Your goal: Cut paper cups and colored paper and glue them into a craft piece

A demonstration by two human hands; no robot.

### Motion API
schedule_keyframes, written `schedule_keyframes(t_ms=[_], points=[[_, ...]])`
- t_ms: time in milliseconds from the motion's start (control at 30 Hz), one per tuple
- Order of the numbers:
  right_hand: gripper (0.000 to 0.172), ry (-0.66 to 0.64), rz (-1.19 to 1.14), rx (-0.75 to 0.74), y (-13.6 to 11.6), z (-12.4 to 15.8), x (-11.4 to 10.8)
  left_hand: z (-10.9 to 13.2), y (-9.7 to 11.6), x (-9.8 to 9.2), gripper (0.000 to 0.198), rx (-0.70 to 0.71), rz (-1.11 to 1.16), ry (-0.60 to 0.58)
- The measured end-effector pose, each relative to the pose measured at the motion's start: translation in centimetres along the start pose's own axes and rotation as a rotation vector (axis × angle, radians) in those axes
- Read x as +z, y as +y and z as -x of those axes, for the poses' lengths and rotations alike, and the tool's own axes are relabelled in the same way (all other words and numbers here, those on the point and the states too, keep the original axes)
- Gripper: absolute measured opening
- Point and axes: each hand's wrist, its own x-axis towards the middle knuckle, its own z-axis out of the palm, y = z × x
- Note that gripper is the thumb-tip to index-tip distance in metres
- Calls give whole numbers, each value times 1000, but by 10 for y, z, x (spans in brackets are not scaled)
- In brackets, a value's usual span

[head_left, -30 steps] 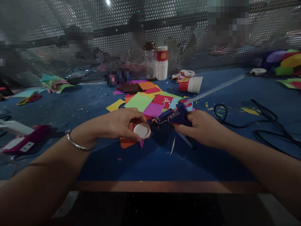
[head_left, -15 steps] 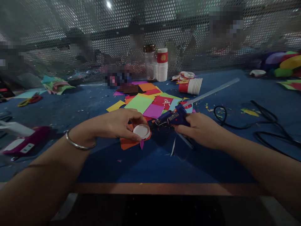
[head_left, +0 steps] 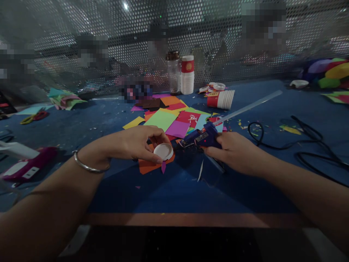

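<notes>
My left hand [head_left: 136,143] pinches a small round white piece [head_left: 163,150], shallow with a raised rim like the cut-off bottom of a paper cup. A purple paper petal [head_left: 163,167] hangs below its edge. My right hand [head_left: 237,151] is wrapped round the handle of a blue glue gun [head_left: 205,136]. From the gun's back a long clear glue stick [head_left: 251,106] slants up to the right. The dark nozzle points left, right by the rim of the white piece; I cannot tell if it touches. Under my left hand lies orange paper [head_left: 147,166].
Coloured paper sheets [head_left: 160,119] spread over the blue table behind my hands. Stacked paper cups [head_left: 187,78], a clear bottle [head_left: 174,76] and a toppled cup stack [head_left: 222,100] stand beyond. A black cable [head_left: 308,136] loops at right; scissors [head_left: 34,117] and a purple power strip [head_left: 35,163] lie left.
The glue gun and my right hand have shifted slightly right, and the glue stick's tip with them. My left hand keeps hold of the white piece, almost in place.
</notes>
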Motion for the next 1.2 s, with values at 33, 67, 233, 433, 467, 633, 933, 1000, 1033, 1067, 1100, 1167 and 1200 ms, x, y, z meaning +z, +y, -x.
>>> schedule_keyframes(t_ms=[33,67,233,433,467,633,933,1000,1033,1067,1100,1167,1200], points=[[38,-3,2,-1,0,0,0,0,0,0,39,1,-12,3],[38,-5,2,-5,0,1,0,0,0,0,39,1,-22,5],[37,5,-16,-26,0,3,-1,0,0,1,38,0,-11,5],[38,29,-20,-63,2,4,1,0,-1,-1,39,1,-39,9],[38,26,-24,-64,2,4,1,0,-2,-1,39,4,-38,9],[38,1,-49,-71,2,5,0,0,-1,-1,39,7,-20,7],[35,30,-46,-122,6,7,1,0,2,0,38,-7,8,-10],[34,33,-48,-142,5,7,0,0,1,0,38,-5,-1,-13],[33,31,-53,-150,4,7,-1,0,1,0,38,0,-12,-9],[32,25,-57,-156,3,7,-2,0,0,-1,39,4,-21,-7],[31,17,-55,-162,2,7,-3,0,0,-1,40,9,-26,-7],[31,14,-41,-175,2,8,-3,0,0,-1,42,13,-22,-11],[31,17,-35,-177,2,8,-3,0,0,-1,42,11,-16,-14]])
